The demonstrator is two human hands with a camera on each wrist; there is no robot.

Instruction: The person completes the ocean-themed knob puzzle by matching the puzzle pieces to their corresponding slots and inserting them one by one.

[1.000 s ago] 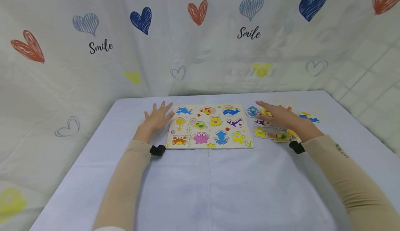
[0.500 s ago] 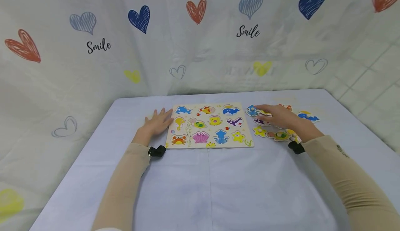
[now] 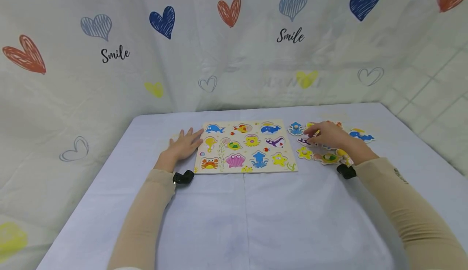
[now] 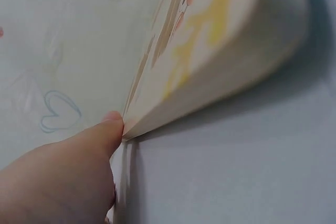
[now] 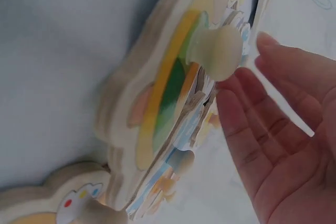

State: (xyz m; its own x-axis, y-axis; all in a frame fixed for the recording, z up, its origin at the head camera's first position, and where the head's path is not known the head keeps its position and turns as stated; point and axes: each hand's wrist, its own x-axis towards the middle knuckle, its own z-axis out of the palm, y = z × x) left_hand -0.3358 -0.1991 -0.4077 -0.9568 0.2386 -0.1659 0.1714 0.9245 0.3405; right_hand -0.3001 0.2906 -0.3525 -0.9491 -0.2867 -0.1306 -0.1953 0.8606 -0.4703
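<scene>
The wooden puzzle board (image 3: pixel 228 168), printed with sea animals, lies flat on the table. My left hand (image 3: pixel 181 145) rests at its left edge with fingers spread; the left wrist view shows the thumb (image 4: pixel 107 129) against the board's corner. My right hand (image 3: pixel 329 135) is over the loose knobbed pieces, its fingers bent near the purple whale piece (image 3: pixel 303 141). In the right wrist view, a gap shows between the thumb and fingers, just beyond the knob of the turtle piece (image 5: pixel 170 98). Whether the fingertips touch a piece is hidden.
Around my right hand lie a blue squid piece (image 3: pixel 295 128), a yellow starfish piece (image 3: pixel 304 153) and a blue whale piece (image 3: pixel 362 135), with several others partly covered. A white cloth covers the table (image 3: pixel 248 217). Behind it hangs a curtain (image 3: pixel 252 67) with printed hearts.
My right hand has lowered onto the pieces and drawn back slightly from the squid piece, its fingers bending more. My left hand has settled at the board's edge.
</scene>
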